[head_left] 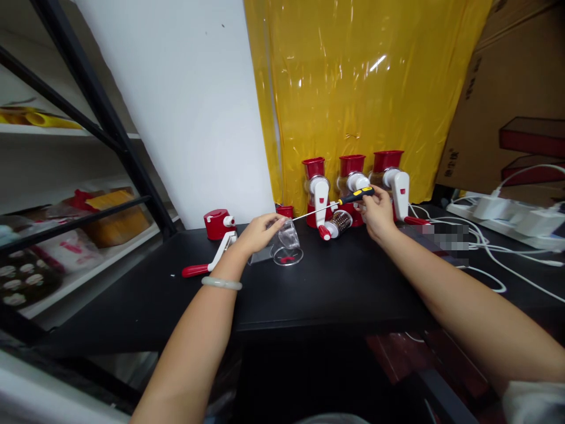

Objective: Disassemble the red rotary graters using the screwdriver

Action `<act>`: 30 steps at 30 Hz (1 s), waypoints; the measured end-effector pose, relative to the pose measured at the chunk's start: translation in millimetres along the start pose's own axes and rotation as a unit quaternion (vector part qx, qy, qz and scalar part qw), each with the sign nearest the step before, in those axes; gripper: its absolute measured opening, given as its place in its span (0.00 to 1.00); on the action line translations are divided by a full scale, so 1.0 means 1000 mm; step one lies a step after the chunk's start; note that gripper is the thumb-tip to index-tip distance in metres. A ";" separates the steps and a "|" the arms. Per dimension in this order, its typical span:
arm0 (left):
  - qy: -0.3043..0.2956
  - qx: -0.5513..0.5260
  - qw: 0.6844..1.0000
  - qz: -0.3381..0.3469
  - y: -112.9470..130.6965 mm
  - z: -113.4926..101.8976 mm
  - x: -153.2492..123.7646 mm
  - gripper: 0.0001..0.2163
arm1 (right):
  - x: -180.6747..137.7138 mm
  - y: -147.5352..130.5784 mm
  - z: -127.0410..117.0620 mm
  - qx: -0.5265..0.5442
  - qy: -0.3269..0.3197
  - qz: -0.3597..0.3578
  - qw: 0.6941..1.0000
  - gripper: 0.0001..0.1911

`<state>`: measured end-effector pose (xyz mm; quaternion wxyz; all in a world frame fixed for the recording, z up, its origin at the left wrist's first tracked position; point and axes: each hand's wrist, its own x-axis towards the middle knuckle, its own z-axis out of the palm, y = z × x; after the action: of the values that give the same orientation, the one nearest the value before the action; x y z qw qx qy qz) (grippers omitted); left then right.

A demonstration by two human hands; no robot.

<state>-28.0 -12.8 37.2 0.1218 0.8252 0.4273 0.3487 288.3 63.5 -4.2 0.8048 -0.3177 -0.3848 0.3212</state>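
Black-and-yellow screwdriver (346, 199) with long thin metal rod was right of middle of frame, in right hand (376, 215), fingers closed around handle. Left hand (260, 232), in middle of frame, held top of clear plastic cup-like piece (289, 235), fingers bent tight on it. Rod pointed left at piece; could not tell if tip touched. Silver drum (339, 224) full of holes lay on black table (318, 294), right of piece. Behind drum stood three red-and-white crank graters (352, 165). Left of left hand sat red round plastic part (216, 225) and white crank with red handle (220, 256).
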 end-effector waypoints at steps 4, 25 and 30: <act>-0.001 0.000 1.000 0.001 0.001 0.000 0.000 0.22 | 0.000 -0.001 0.001 -0.001 0.004 0.011 1.000 0.20; 0.002 -0.001 1.000 0.002 0.000 -0.001 0.000 0.21 | -0.003 -0.010 0.004 0.077 -0.012 0.034 0.996 0.20; 0.000 0.004 1.000 0.001 0.000 0.000 0.000 0.21 | -0.005 -0.009 0.005 0.063 0.004 0.013 0.998 0.20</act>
<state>-28.0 -12.6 37.7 0.1183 0.8261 0.4275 0.3476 284.1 55.4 3.4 0.8204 -0.2728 -0.3567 0.3540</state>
